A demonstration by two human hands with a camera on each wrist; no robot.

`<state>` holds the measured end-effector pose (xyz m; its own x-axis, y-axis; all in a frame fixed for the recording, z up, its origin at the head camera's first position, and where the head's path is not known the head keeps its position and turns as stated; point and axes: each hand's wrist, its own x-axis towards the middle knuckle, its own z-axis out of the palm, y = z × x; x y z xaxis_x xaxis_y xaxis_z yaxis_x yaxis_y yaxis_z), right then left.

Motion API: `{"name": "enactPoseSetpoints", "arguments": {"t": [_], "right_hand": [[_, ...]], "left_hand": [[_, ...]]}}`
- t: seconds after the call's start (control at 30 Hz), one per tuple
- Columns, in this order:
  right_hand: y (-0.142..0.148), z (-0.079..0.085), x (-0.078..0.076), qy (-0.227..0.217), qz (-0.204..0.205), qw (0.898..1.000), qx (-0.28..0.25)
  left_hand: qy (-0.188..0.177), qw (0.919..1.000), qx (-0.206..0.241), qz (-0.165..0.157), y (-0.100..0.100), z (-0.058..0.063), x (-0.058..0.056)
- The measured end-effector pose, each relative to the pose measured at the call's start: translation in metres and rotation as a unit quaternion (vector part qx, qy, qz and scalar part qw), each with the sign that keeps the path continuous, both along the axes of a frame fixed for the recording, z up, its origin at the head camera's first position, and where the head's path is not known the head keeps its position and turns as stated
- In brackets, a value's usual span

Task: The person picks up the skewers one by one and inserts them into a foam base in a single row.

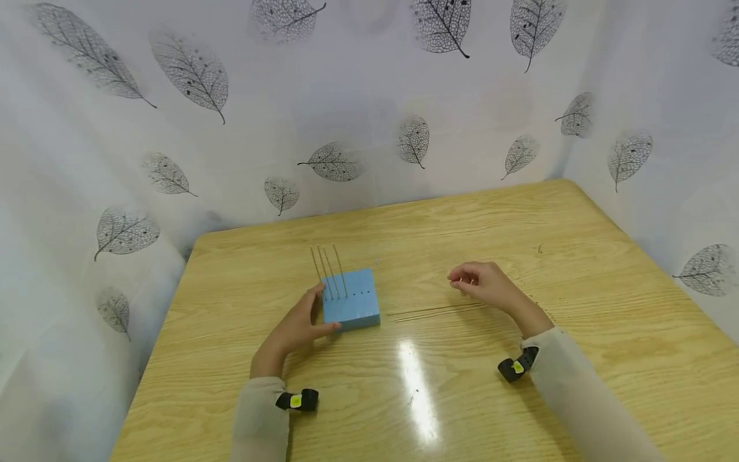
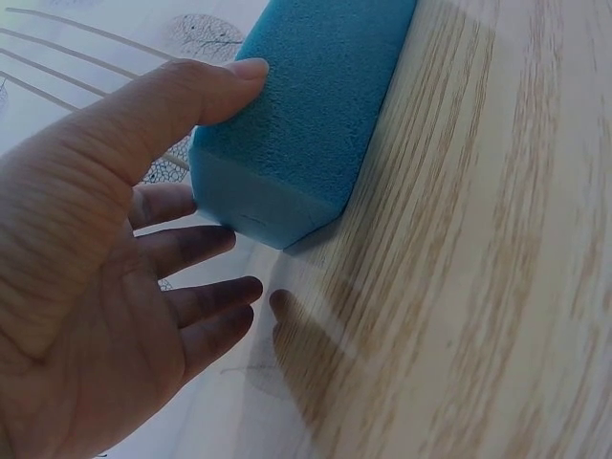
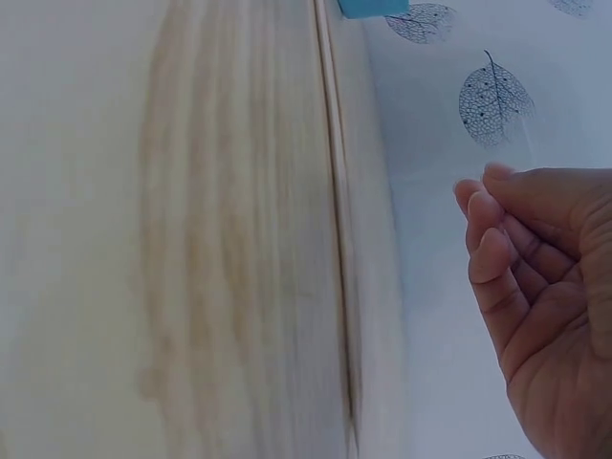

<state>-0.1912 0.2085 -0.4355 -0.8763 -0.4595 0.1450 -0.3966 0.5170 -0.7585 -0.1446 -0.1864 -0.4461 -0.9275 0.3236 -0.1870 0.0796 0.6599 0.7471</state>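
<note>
My left hand [image 1: 296, 326] grips a blue foam block [image 1: 353, 309] at its left end. The thumb presses the near face and a finger reaches the far corner; the other fingers are spread off it in the left wrist view. Several thin sticks [image 1: 339, 269] stand in a row in the block's left half. Three small holes [image 1: 361, 293] continue that row to the right. My right hand [image 1: 487, 285] hovers over the table with fingers loosely bent, thumb tip close to the fingertips, nothing visible between them. Below it, thin sticks [image 1: 435, 312] lie side by side on the wood.
The wooden table [image 1: 358, 410] reaches a leaf-printed curtain [image 1: 369, 83] behind and at both sides. A small dark curved mark [image 1: 539, 249] shows at the right rear. Each wrist carries a black strap with a camera [image 1: 514, 367].
</note>
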Motion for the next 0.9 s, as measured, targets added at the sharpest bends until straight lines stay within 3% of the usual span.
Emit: {"name": "enactPoseSetpoints", "arguments": {"t": [0.23, 0.37, 0.9], "right_hand": [[-0.001, -0.008, 0.002, 0.006, 0.023, 0.999, 0.042], [-0.001, -0.011, 0.002, -0.016, 0.039, 0.997, 0.068], [-0.003, -0.014, -0.002, -0.017, 0.095, 0.99, 0.107]], "left_hand": [[-0.004, 1.0, 0.002, 0.001, 0.0, 0.001, 0.0], [-0.008, 1.0, 0.004, 0.003, 0.0, 0.001, 0.001], [-0.004, 1.0, -0.002, 0.008, 0.001, 0.001, 0.002]]}}
